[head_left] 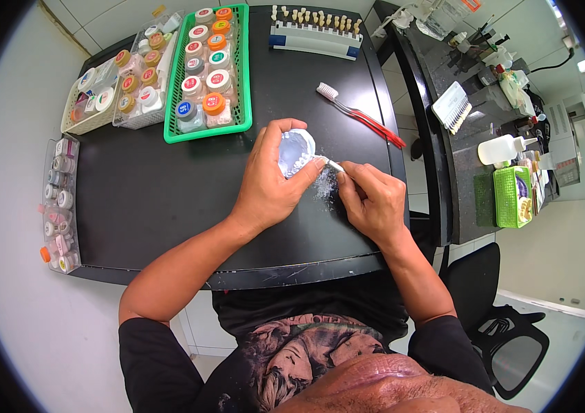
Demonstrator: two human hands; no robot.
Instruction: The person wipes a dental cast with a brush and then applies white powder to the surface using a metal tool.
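Observation:
A pale dental model (296,153) with a row of teeth is held over the black table in my left hand (263,180). The fingers curl around its far side, and the thumb rests along the near teeth. My right hand (379,201) pinches a short white, pen-like tool (334,166) just right of the model. The tool's tip meets the model's edge beside my left thumb, where the thumb partly hides it. Below the tool, white shavings (324,187) lie scattered on the tabletop.
A red-handled toothbrush (360,115) lies to the right. At the back stand a tooth shade guide (315,43) and a green basket (248,82) of lidded jars. More small containers (62,206) line the left edge. A side counter (468,199) holds a white squeeze bottle (500,150).

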